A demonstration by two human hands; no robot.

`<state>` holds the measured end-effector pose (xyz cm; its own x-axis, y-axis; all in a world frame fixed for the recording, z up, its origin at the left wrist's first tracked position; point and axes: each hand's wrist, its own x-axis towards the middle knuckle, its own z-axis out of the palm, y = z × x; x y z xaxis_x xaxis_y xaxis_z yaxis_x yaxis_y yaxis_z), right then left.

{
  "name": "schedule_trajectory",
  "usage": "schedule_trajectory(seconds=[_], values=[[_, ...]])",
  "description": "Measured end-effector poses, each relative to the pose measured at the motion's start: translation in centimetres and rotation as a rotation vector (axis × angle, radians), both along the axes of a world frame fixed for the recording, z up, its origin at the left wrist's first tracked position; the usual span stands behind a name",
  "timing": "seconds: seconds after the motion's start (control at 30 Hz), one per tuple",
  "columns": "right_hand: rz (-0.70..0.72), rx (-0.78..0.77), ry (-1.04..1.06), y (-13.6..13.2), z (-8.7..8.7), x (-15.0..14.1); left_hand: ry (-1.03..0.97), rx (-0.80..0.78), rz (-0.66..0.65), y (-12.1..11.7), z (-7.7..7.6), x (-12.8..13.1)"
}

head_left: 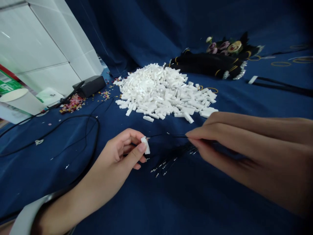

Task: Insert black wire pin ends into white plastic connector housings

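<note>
Between thumb and fingers, my left hand [124, 150] pinches a small white plastic connector housing [146, 146]. My right hand [234, 143] is closed on a thin black wire [174, 135]. One end of that wire reaches left to the top of the housing; whether it sits inside cannot be made out. Below and between my hands lies a bunch of black wires with metal terminals [162, 166] at their ends, partly hidden under my right hand. Just beyond my hands rises a large heap of white connector housings [158, 91].
A bundle of black wires [202, 63] tied with yellow bands lies at the back right by artificial flowers [227, 47]. At left are a paper cup [22, 101], a black box [91, 85], colourful bits [73, 103] and a looped black cable [97, 130]. Blue cloth [195, 202] covers the surface.
</note>
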<state>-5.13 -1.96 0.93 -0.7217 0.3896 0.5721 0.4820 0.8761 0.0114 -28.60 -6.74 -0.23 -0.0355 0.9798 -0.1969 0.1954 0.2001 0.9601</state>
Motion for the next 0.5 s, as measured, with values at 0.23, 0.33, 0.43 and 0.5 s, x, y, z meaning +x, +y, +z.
schedule_trajectory(seconds=[0.23, 0.33, 0.43, 0.5], values=[[-0.009, -0.093, 0.029, 0.83, -0.47, -0.44, -0.02, -0.019, 0.001, -0.1, -0.06, -0.11], [-0.01, -0.156, 0.048, 0.65, -0.4, -0.18, -0.031, -0.025, 0.004, 0.01, -0.06, -0.05], [-0.046, -0.185, 0.054, 0.43, -0.47, -0.03, -0.037, -0.027, 0.004, 0.17, -0.06, 0.01], [-0.043, -0.188, 0.072, 0.45, -0.66, -0.07, -0.034, -0.027, -0.001, 0.21, -0.04, 0.02]])
